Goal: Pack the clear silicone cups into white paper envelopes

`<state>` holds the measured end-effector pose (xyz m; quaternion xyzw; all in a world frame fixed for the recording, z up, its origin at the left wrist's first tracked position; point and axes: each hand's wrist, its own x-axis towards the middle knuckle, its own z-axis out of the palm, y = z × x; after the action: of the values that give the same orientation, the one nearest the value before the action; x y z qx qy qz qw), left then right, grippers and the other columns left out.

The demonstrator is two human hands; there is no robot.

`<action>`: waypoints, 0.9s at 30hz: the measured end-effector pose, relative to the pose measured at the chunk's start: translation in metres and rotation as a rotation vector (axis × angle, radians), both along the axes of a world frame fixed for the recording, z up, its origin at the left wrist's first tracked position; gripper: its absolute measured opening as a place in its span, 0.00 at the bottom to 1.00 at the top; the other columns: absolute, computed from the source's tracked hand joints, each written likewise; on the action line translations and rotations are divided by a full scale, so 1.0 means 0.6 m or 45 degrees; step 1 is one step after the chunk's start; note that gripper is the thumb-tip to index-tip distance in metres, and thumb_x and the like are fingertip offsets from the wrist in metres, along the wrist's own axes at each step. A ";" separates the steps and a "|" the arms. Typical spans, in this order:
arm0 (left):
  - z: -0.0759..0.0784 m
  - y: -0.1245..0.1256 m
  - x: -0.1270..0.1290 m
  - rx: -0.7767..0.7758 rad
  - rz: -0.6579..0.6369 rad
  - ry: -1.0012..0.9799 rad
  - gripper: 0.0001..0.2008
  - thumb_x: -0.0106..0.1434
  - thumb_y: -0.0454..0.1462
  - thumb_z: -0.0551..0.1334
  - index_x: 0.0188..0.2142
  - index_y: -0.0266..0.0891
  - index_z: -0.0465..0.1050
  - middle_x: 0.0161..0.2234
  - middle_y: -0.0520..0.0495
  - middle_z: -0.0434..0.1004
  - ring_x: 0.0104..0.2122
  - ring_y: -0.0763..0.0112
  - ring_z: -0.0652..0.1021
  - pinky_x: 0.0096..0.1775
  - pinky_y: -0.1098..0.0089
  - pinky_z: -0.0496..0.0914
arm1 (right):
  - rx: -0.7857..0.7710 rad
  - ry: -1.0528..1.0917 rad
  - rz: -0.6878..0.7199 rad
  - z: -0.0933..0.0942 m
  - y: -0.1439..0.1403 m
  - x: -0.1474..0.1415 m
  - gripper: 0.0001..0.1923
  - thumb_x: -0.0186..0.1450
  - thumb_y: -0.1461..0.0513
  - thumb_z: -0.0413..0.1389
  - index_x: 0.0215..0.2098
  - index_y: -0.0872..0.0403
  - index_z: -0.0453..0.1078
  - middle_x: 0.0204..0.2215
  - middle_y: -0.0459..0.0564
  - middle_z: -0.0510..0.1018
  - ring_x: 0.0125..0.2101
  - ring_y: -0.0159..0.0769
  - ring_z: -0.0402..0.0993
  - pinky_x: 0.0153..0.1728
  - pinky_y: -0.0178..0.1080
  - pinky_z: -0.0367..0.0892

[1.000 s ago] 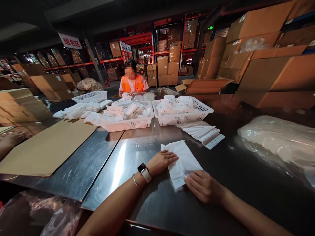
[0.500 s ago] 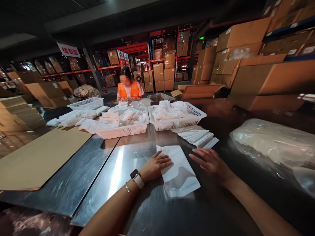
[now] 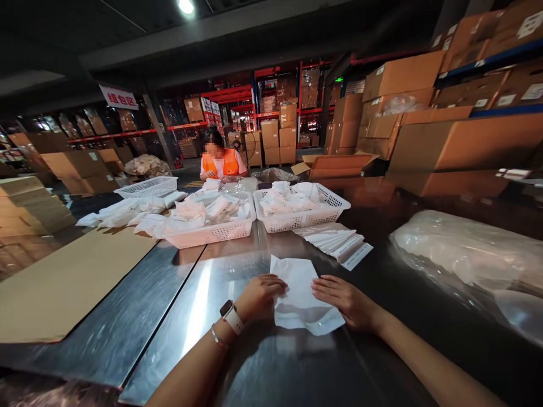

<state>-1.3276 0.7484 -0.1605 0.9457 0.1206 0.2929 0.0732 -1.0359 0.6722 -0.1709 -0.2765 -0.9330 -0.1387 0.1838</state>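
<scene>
A white mailing bag (image 3: 297, 277) lies on the steel table in front of me, its lower end creased and slightly raised. My left hand (image 3: 261, 295), with a watch on the wrist, has its fingers curled over the bag's left edge, thumb hidden. Across from it, my right hand (image 3: 345, 301) rests on the right edge with fingers stretched out and lying flat. Just beyond the bag is a fanned stack of similar flat white bags (image 3: 335, 240).
Two white perforated baskets (image 3: 216, 234) (image 3: 303, 220) hold filled white packets. Cardboard (image 3: 80, 277) covers the table's left side; a large clear plastic bag (image 3: 462, 249) lies on the right. A person in an orange vest (image 3: 224, 163) sits at the far side.
My right hand has come left and down onto the bag's right edge. My left hand has slid back to the left edge, its fingers now curled. The view has tilted up slightly.
</scene>
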 end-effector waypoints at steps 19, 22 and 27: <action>0.010 -0.035 0.030 -0.771 0.468 -0.452 0.28 0.67 0.55 0.45 0.18 0.41 0.54 0.19 0.52 0.60 0.24 0.71 0.62 0.34 0.67 0.62 | -0.847 1.572 -0.700 -0.019 0.015 -0.058 0.31 0.58 0.36 0.47 0.25 0.53 0.70 0.23 0.53 0.76 0.26 0.41 0.74 0.33 0.44 0.72; -0.002 -0.036 0.042 -0.965 0.581 -0.579 0.28 0.64 0.58 0.45 0.18 0.42 0.52 0.18 0.54 0.56 0.21 0.73 0.60 0.26 0.70 0.57 | -0.729 1.651 -0.856 -0.025 0.018 -0.074 0.32 0.56 0.33 0.46 0.21 0.52 0.63 0.19 0.49 0.71 0.22 0.38 0.68 0.25 0.39 0.67; -0.005 -0.050 0.044 -0.915 0.579 -0.610 0.27 0.67 0.56 0.44 0.25 0.40 0.65 0.22 0.51 0.67 0.24 0.69 0.68 0.29 0.69 0.62 | -0.631 1.670 -0.975 -0.028 0.017 -0.075 0.36 0.53 0.29 0.43 0.17 0.51 0.55 0.14 0.45 0.61 0.19 0.32 0.57 0.20 0.36 0.57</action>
<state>-1.3009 0.7186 -0.1632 0.7163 0.3975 0.4505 0.3550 -1.0811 0.6824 -0.1879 -0.6358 -0.4785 0.2102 0.5680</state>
